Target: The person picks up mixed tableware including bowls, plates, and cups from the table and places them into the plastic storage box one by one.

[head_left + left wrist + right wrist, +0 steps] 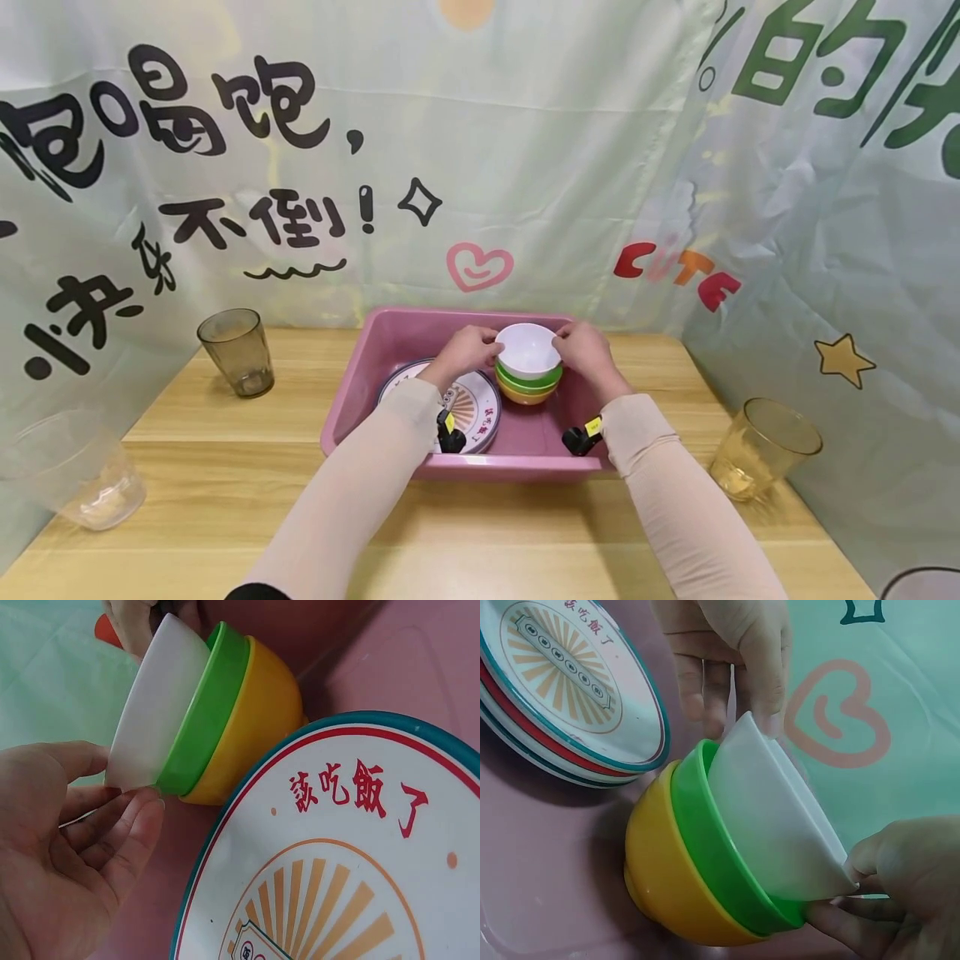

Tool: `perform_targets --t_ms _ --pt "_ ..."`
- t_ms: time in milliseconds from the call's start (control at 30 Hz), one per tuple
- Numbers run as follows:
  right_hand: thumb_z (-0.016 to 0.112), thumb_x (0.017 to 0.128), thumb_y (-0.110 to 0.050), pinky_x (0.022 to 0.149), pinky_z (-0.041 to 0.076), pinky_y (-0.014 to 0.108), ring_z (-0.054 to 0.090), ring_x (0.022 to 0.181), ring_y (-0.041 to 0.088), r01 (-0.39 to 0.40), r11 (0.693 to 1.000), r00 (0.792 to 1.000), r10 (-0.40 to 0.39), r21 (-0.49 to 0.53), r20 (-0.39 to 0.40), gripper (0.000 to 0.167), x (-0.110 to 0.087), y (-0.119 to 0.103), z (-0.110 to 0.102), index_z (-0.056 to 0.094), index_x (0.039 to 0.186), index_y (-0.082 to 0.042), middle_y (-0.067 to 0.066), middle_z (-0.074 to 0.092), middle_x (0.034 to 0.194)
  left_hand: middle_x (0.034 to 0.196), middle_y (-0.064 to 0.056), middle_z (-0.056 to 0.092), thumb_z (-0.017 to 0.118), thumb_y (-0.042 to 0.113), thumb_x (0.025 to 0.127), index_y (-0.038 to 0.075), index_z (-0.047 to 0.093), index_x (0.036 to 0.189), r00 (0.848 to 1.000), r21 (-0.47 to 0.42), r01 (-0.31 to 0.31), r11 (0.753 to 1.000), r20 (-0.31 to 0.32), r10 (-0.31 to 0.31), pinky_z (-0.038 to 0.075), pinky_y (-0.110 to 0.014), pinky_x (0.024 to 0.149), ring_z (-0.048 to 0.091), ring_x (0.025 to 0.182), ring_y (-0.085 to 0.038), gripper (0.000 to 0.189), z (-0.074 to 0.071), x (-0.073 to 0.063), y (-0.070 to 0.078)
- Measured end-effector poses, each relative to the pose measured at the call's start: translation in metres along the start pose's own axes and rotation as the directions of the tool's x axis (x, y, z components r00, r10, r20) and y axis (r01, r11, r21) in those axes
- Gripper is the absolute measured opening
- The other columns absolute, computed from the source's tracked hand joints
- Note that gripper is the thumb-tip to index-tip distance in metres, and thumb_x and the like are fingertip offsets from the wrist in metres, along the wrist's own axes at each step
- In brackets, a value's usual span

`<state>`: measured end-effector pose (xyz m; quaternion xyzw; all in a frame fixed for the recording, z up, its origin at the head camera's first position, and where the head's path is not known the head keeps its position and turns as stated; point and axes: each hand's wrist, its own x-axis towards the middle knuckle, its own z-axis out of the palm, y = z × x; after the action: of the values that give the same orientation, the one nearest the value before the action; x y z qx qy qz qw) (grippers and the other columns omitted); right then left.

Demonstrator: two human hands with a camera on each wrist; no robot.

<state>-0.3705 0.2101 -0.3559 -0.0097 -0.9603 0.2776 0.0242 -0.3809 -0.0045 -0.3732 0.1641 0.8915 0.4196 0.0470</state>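
A white bowl [528, 350] sits nested in a green bowl [724, 847], which sits in a yellow bowl [667, 862], all inside a pink basin [450, 468]. My left hand [467, 353] pinches the left rim of the white bowl between thumb and fingers. At the opposite side, my right hand [589, 357] pinches its right rim. In the right wrist view the white bowl tilts within the green one, its lower part hidden there. Beside the bowls, under my left forearm, lies a stack of white plates [337, 817] with teal edging and red lettering.
A grey tinted glass [238, 354] stands behind left on the wooden table [480, 533], with a clear cup [101, 492] nearer. An amber glass [761, 450] is at the right. Printed cloth [480, 167] rises behind and along both sides.
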Motion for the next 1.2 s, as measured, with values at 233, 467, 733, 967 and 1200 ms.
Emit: perform_targets --t_ms 233,467,733,967,1200 --pt "0.055 0.096 -0.019 0.069 0.05 0.032 0.059 0.079 0.025 -0.01 0.999 1.0 0.01 -0.053 0.013 0.027 0.0021 -0.0002 0.0007 0.072 0.104 0.001 0.011 0.068 0.089 0.104 -0.013 0.071 0.062 0.013 0.096 0.002 0.068 0.121 0.999 -0.038 0.022 0.999 0.036 -0.021 0.057 -0.022 0.067 0.071 0.08 -0.02 0.029 0.0007 0.0002 -0.0002" --pt "0.057 0.092 -0.015 0.063 0.042 0.032 0.052 0.066 0.023 0.01 0.997 1.0 -0.01 -0.08 -0.003 0.025 0.003 -0.0003 0.0006 0.07 0.075 -0.003 0.004 0.057 0.063 0.102 -0.012 0.071 0.062 0.014 0.096 0.001 0.068 0.12 0.999 -0.022 0.019 1.0 0.035 -0.018 0.056 -0.022 0.067 0.071 0.082 -0.021 0.028 0.001 0.0017 -0.001" --pt "0.058 0.093 -0.018 0.065 0.04 0.035 0.051 0.063 0.022 0.021 0.994 1.0 -0.023 -0.111 -0.016 0.027 0.0011 0.0003 0.0009 0.067 0.071 -0.004 0.003 0.055 0.061 0.113 -0.014 0.068 0.06 0.015 0.096 0.0 0.067 0.121 0.999 0.015 0.021 1.0 0.049 -0.022 0.056 -0.021 0.07 0.07 0.088 -0.021 0.03 0.0021 0.0006 0.0" --pt "0.059 0.093 -0.017 0.073 0.047 0.039 0.058 0.075 0.026 0.032 0.99 1.0 -0.031 -0.135 0.003 0.021 0.0005 -0.0031 -0.0019 0.072 0.09 0.0 0.009 0.067 0.08 0.101 -0.011 0.072 0.061 0.016 0.095 0.001 0.068 0.12 0.999 0.077 -0.014 0.997 0.044 0.011 0.055 -0.02 0.068 0.07 0.079 -0.018 0.029 0.001 -0.0005 0.0" --pt "0.061 0.093 -0.017 0.072 0.047 0.04 0.057 0.07 0.025 0.033 0.986 0.999 -0.032 -0.162 0.008 0.022 0.0006 -0.0049 0.0004 0.07 0.079 -0.002 0.007 0.064 0.072 0.075 -0.004 0.068 0.062 0.016 0.095 0.005 0.07 0.114 0.995 0.102 -0.012 0.995 0.1 0.002 0.053 -0.021 0.06 0.06 0.063 -0.011 0.023 0.0007 -0.0024 -0.0032"
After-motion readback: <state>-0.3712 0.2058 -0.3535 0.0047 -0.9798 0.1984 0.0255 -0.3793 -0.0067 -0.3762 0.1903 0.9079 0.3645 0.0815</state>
